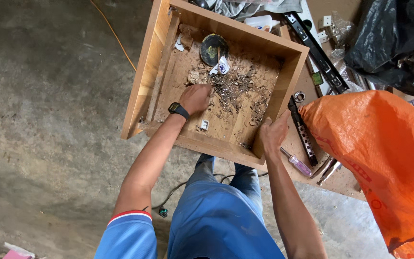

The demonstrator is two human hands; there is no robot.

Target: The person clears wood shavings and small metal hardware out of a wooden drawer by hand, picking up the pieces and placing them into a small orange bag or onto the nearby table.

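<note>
Head view, looking straight down: a shallow wooden drawer (152, 57) rests tilted on the edge of a workboard, its open face up and its floor strewn with sawdust, wood chips and a heap of small metal scraps (238, 93) near the middle. The left hand (195, 98), with a dark watch (178, 110) at the wrist, lies inside the drawer with the knuckles up and the fingers curled under toward the near edge of the scrap heap; the fingertips are hidden beneath the hand, so whether they pinch anything cannot be told. The heap lies just beyond and to the right of those fingers, touching or nearly so. The right hand (273, 134) grips the drawer's near right corner, thumb on the inner face and the fingers wrapped over the outer side wall, pressed together against the wood. A round dark tin (213, 48) and a small white wrapper (221, 67) sit toward the far end of the drawer, well apart from both hands. To the right, on the board, lie black metal drawer runners (304, 134), a purple-handled screwdriver (297, 163) just beside the right wrist, and an orange woven sack (384, 158). A black plastic bag (394, 38) sits at the upper right. The floor is bare concrete (49, 96).
</note>
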